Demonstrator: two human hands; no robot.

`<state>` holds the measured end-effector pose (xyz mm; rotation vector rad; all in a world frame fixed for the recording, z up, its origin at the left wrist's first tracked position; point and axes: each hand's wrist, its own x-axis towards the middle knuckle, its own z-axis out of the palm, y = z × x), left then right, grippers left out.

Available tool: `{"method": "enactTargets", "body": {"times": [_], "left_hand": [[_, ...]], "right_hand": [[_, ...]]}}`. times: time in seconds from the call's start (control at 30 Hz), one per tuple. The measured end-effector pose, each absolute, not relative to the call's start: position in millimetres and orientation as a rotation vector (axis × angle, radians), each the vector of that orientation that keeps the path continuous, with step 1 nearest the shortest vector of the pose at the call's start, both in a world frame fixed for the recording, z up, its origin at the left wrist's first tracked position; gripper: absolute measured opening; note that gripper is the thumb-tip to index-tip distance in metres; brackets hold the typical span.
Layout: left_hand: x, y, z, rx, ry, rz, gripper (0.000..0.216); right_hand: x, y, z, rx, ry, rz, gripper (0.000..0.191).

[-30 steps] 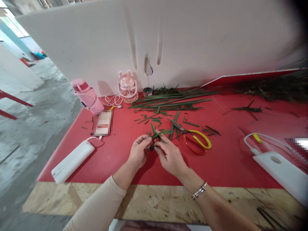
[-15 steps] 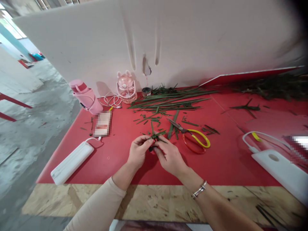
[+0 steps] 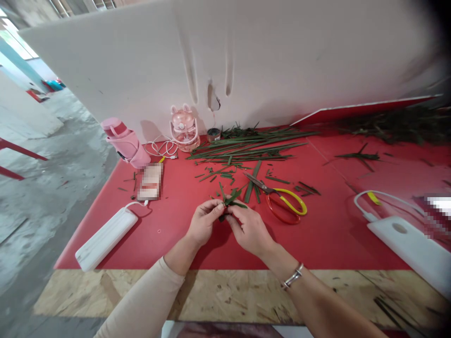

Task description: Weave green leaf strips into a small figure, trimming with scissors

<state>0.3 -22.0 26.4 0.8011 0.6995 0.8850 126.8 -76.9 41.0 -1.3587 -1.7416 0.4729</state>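
My left hand [image 3: 205, 220] pinches a small bunch of green leaf strips [image 3: 232, 197] between thumb and fingers. From the other side my right hand [image 3: 251, 228] closes on the same strips, its fingertips meeting the left ones. Several strip ends fan out above the fingers, and the lower part is mostly hidden by them. Just right of the hands lie scissors [image 3: 270, 190] with one yellow and one red handle, blades apart, over a few cut leaf pieces [image 3: 252, 185]. Small green clippings [image 3: 225, 174] are scattered beyond my fingers.
Long green leaf strips [image 3: 246, 149] lie along the back of the red tabletop [image 3: 169, 244], near a small tin [image 3: 213, 135]. At left stand a pink bottle [image 3: 127, 146] and a pink jug [image 3: 184, 131], with a phone [image 3: 151, 180] and white power bank [image 3: 105, 239]. Another white device [image 3: 412, 246] lies right.
The leaf strip ends above my fingers have spread wider and turned, showing more of their flat faces. Both hands stay in nearly the same place.
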Motion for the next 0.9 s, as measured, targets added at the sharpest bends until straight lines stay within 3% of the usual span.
{"method": "enactTargets", "body": {"times": [0.2,0.5,0.9], "left_hand": [[1.3,-21.5,27.5,0.624,0.716,0.835,0.016],[1.0,-21.8,28.9,1.008,0.802,0.779,0.016],[2.3,-26.5,26.7,0.842,0.749,0.839,0.02]], "right_hand": [[127.2,-76.0,37.1,-1.357,-1.728,0.516,0.015],[128.9,-73.3,33.0,-1.437,-1.752,0.427,0.018],[129.0,-73.5,36.2,-1.418,-1.79,0.379,0.021]]}}
